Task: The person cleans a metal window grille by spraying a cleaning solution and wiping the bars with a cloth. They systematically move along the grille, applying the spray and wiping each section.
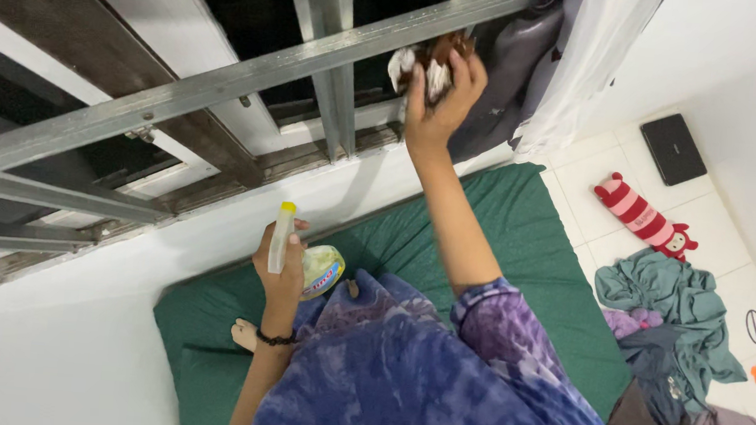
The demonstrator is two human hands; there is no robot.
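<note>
We are reaching our right hand [438, 99] up toward twelve o'clock and pressing a crumpled cloth [423, 66] against the grey metal window bar [225, 85] that is running diagonally across the top of the view. The fingers are curling shut around the cloth, so white folds are bulging out at the left of the fist and a darker brown patch is showing at the top. We are judging the cloth to be light, soft and limp; bunching it into the palm looks like the surest hold, since a loose corner would flop and drag.

Our left hand [282, 263] is sitting lower, near seven o'clock, and is closing around a spray bottle [309, 266]. The fingers are wrapping the neck just below the white trigger head with its yellow tip, while the pale yellowish body is jutting out to the right. The bottle looks like thin stiff plastic, moderately light, possibly slick if wet; the narrow neck seems the natural place to be gripping it.

Below us a green mattress [521, 243] is lying along the white wall. At three to four o'clock, on the tiled floor [713, 233], a striped red toy [642, 217], a heap of clothes [667, 347] and a flat black device [672, 149] are lying well apart from both hands.
</note>
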